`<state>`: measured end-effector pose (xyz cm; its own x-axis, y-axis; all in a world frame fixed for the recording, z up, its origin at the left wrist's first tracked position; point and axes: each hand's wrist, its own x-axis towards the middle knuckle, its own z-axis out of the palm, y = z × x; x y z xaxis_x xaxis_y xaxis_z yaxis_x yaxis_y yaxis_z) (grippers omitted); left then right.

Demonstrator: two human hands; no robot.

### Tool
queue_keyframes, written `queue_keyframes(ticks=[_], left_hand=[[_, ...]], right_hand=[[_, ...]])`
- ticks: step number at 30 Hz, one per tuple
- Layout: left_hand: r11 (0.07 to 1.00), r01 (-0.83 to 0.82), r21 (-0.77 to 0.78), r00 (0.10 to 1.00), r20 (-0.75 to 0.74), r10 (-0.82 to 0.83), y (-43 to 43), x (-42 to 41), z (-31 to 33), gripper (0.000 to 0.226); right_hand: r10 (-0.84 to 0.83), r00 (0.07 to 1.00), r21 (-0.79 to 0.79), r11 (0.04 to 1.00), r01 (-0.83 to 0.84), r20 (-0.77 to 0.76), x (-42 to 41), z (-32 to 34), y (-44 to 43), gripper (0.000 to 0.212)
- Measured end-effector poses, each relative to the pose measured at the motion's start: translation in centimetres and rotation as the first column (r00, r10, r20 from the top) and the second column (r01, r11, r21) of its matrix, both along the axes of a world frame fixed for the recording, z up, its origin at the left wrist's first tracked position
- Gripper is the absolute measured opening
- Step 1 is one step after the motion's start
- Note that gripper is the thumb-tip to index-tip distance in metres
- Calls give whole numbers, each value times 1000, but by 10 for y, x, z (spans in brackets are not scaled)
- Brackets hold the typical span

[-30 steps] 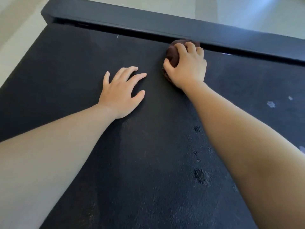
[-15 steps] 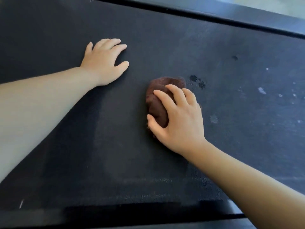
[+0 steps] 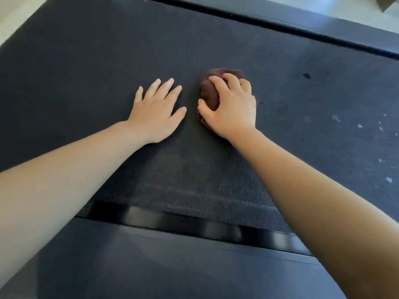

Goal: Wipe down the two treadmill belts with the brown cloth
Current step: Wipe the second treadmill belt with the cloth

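Right hand (image 3: 232, 108) fingers clamped on balled brown cloth (image 3: 208, 93); left hand (image 3: 156, 115) fingers apart, flat on belt (image 3: 86, 61). Risk: narrow wad misses white specks (image 3: 359, 126).

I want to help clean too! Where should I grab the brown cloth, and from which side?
Grab the brown cloth over its rounded top, coming straight down from above. It is bunched into a lump lying on the treadmill belt, so probably nothing can slip beneath it. The right hand shows how: fingers curl over the top, thumb presses the cloth's left side.
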<state>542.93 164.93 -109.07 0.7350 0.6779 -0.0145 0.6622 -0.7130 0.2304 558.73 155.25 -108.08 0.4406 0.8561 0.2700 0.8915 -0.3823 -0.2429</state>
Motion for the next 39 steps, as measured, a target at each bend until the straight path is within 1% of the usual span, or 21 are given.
queue_keyframes(ticks=[2,5,8,10,15,17,21,23,26,31,35,39], left_hand=[[999,34,20,999,-9,-34,-21,-9,-1,60],[997,77,14,996,52,-77,-33,-23,1,56],[989,145,9,987,66,-145,-27,-39,7,52],[987,159,27,985,69,-160,-26,-50,9,49],[995,101,25,988,112,-103,-33,-65,4,46],[995,96,34,988,116,-99,-34,-63,4,46],[999,43,20,993,108,-44,-39,-56,4,51],[999,33,1,996,84,-33,-46,-47,4,55],[995,103,-16,992,72,-102,-59,-30,6,59],[960,279,15,956,93,-279,-89,-6,4,58],[953,299,49,946,112,-303,-91,-4,1,60],[954,293,59,945,132,-298,-91,-4,0,59]], right_hand=[[26,1000,18,999,-26,-4,-16,2,-39,59],[86,996,65,994,-86,13,-45,2,-100,57],[139,990,12,990,-139,10,-64,2,-132,57],[144,990,-10,990,-144,-11,-68,4,-133,56],[158,987,24,987,-158,-7,-69,5,-118,52],[127,992,28,991,-127,6,-65,4,-105,51],[-1,1000,14,1000,2,-15,-42,7,-74,53],[5,1000,-4,1000,-5,-4,-32,6,-76,54],[49,999,-26,998,-49,7,-23,9,-106,56],[32,999,11,999,-32,-3,-27,9,-180,58],[17,1000,22,1000,-17,15,-29,6,-205,56],[-59,998,84,995,56,33,-24,4,-180,51]])
